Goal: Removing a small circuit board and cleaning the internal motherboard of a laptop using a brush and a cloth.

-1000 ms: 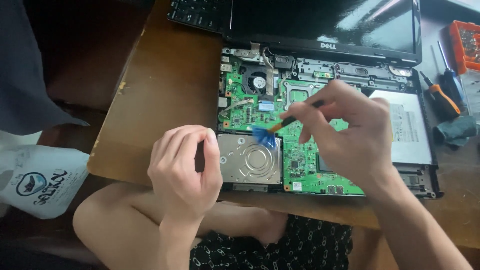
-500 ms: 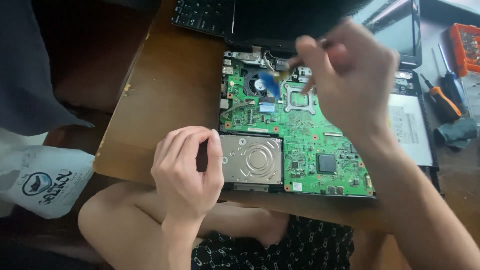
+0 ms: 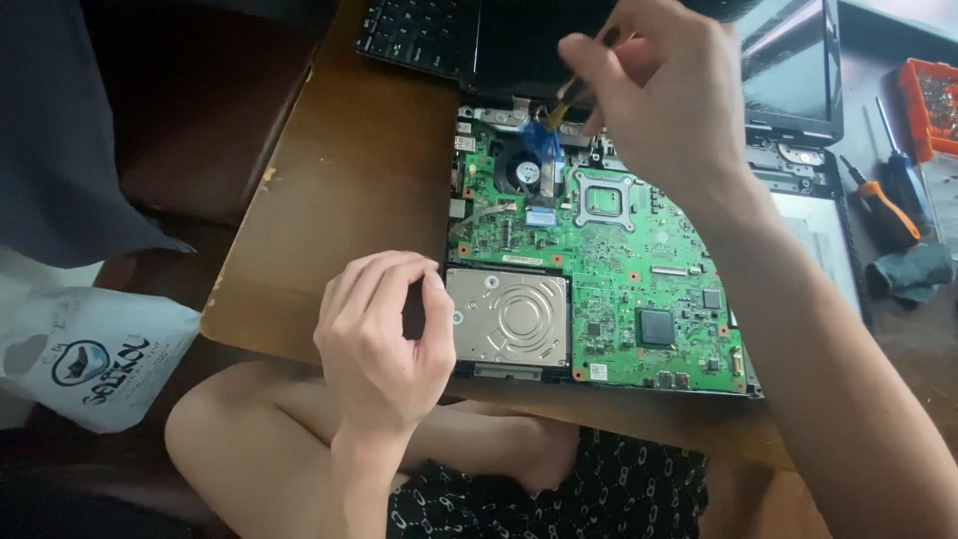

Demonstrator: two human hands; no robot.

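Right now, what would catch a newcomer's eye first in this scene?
The bright green motherboard of an opened laptop fills the middle of the wooden table. At its upper edge, the right hand holds a blue-bristled brush over the cooling fan. The left hand rests beside the silver hard drive.

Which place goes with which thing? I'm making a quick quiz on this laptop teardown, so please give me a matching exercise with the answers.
Things:
1. brush
2. hard drive
3. screwdriver
4. white bag

Places:
A. on the dark surface at the right edge, beside a grey cloth
B. bottom left corner of the opened laptop, next to the left hand
C. off the wooden table, at the far left
D. in the right hand, blue tip over the fan

Pairs: 1-D, 2-B, 3-A, 4-C
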